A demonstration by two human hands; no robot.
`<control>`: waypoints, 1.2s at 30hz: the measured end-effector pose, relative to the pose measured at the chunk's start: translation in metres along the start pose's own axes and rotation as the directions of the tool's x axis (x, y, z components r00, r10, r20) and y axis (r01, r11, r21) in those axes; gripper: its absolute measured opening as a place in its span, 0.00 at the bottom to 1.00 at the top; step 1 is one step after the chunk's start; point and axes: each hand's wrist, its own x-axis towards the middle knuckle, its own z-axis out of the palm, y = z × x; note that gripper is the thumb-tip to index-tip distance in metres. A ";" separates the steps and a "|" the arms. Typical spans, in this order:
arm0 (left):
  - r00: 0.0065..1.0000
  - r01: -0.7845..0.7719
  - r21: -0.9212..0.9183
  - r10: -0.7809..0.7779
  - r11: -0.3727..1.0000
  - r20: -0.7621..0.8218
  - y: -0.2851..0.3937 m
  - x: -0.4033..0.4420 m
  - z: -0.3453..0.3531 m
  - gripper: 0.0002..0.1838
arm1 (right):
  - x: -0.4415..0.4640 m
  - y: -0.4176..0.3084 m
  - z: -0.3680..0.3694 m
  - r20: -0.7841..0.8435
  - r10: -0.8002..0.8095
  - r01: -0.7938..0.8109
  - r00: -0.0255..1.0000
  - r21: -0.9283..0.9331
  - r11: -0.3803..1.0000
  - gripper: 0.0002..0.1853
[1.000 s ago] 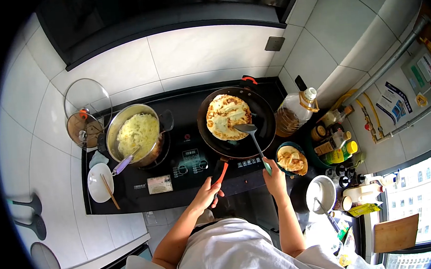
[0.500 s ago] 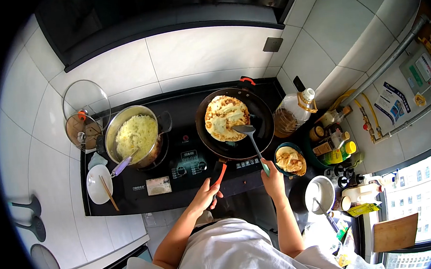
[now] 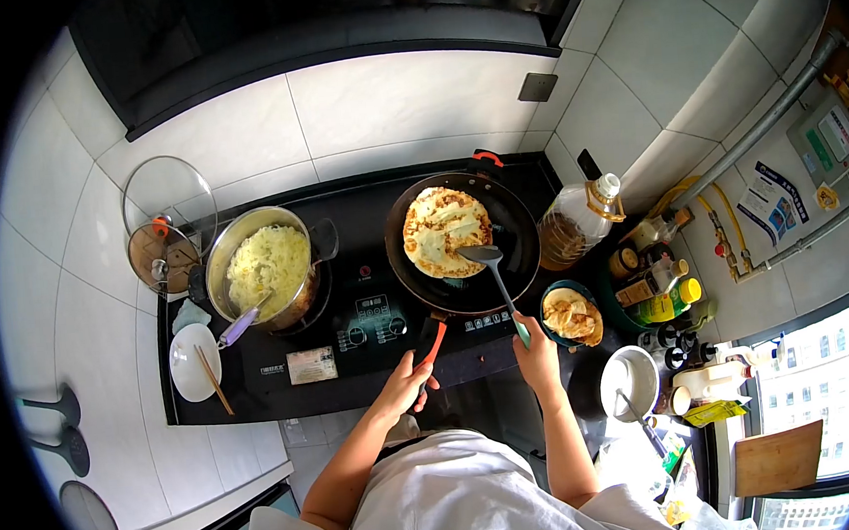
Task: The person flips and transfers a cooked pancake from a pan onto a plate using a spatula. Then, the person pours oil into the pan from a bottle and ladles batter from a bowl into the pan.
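Observation:
A browned flat pancake (image 3: 442, 229) lies in the left part of a dark frying pan (image 3: 515, 224) on the cooktop. My left hand (image 3: 406, 388) is closed around the pan's red and black handle. In my right hand (image 3: 537, 359) is the handle of a grey spatula (image 3: 481, 254), whose blade rests against the pancake's lower right edge. Close to the right hand stands a dark green bowl (image 3: 547, 296) holding folded pieces of pancake (image 3: 572, 316).
Left on the cooktop (image 3: 376, 342) stands a steel pot (image 3: 214, 280) of pale shredded food with a purple-handled utensil. Beside it are a white bowl (image 3: 188, 375) with chopsticks and a glass lid (image 3: 169, 199). An oil jug (image 3: 569, 220), several bottles and a saucepan (image 3: 630, 381) stand at right.

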 end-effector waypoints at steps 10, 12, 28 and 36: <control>1.000 -0.004 -0.008 0.004 1.000 0.010 -0.004 0.002 -0.002 0.17 | 0.000 -0.002 -0.001 0.016 0.013 -0.012 1.000 -0.005 1.000 0.20; 1.000 -0.004 -0.005 0.004 1.000 0.012 -0.005 0.002 -0.002 0.17 | -0.001 -0.003 -0.001 0.020 0.022 -0.021 1.000 -0.008 1.000 0.20; 1.000 0.001 -0.008 -0.001 1.000 0.004 -0.004 0.002 -0.001 0.17 | -0.001 -0.004 -0.001 0.005 0.015 -0.015 1.000 -0.018 1.000 0.20; 1.000 -0.004 0.000 0.004 1.000 0.024 -0.003 0.002 -0.002 0.16 | -0.001 -0.002 0.000 0.011 0.023 -0.023 1.000 -0.015 1.000 0.20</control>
